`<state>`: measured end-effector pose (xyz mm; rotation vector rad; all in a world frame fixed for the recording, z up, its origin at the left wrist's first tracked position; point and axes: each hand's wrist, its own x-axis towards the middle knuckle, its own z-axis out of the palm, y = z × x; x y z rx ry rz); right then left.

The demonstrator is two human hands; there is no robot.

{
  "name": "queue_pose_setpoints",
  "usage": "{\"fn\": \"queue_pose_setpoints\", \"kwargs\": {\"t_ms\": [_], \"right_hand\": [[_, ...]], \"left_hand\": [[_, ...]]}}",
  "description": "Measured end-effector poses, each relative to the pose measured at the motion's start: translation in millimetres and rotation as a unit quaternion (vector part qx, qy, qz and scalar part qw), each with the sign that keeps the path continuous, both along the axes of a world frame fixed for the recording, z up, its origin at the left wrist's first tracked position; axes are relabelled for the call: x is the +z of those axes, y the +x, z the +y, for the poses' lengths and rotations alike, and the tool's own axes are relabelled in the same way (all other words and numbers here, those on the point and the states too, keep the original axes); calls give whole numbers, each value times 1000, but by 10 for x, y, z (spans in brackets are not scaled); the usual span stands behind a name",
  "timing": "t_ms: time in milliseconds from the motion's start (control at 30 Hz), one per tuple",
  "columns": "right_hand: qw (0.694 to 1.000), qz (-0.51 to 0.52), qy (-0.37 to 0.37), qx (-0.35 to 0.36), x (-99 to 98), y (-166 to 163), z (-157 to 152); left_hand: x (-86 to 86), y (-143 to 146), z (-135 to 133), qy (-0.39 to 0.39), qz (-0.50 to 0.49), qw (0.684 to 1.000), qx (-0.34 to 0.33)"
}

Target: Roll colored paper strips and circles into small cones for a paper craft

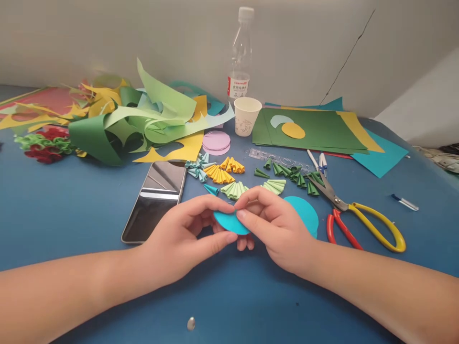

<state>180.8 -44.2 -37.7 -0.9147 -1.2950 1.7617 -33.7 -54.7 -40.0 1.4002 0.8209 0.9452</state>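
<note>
My left hand and my right hand meet low in the middle of the blue table. Both pinch one small turquoise paper circle between thumb and fingers, its edge curling. A second turquoise paper circle lies flat just behind my right hand. Small folded paper cones lie beyond the hands: one turquoise cone, yellow cones, pale green cones and dark green cones.
A phone lies left of my hands. Scissors with yellow and red handles lie to the right. Behind are a paper cup, a plastic bottle, stacked coloured sheets, a ruler, pens and a heap of paper scraps.
</note>
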Motion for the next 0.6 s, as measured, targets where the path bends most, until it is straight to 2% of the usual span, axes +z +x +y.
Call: {"fn": "queue_pose_setpoints", "kwargs": {"t_ms": [167,600], "right_hand": [[1000,-2,0,-8,15,-2,-20],[998,-1,57,19,-33,3,-34]], "left_hand": [[-41,-1,6,-24,-21,999,38],[-64,18,43,23,-61,998,27]]}}
